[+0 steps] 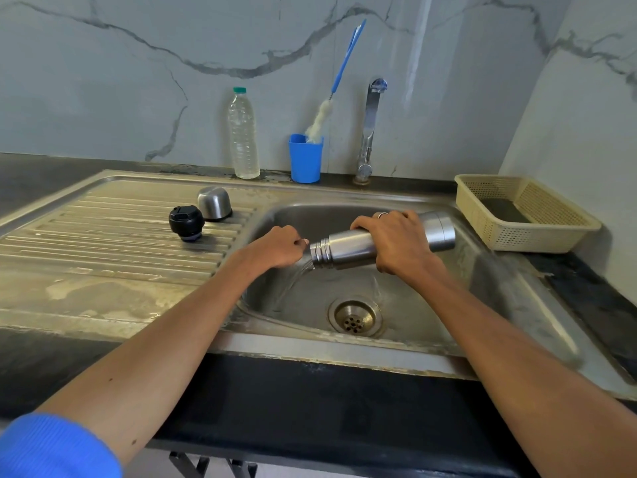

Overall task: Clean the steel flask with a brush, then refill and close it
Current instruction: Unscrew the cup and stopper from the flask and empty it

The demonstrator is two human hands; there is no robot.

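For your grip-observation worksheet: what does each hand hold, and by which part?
The right hand grips the steel flask around its body. The left hand, loosely closed beside the flask's mouth, holds nothing visible.

Open steel flask [348,248] tilted mouth-left over sink basin [482,270], pouring water.

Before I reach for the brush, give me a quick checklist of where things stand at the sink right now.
1. Steel flask tipped over the sink basin, water pouring from its mouth: ok.
2. Right hand grip on the flask body: ok.
3. Flask fully drained: not ok, water is running out.
4. Left hand free to take the brush: ok, it is loosely closed beside the flask mouth and holds nothing.
5. Blue-handled bottle brush ready, standing in the blue plastic cup: ok.
6. Black inner stopper and steel cap parked on the drainboard: ok.
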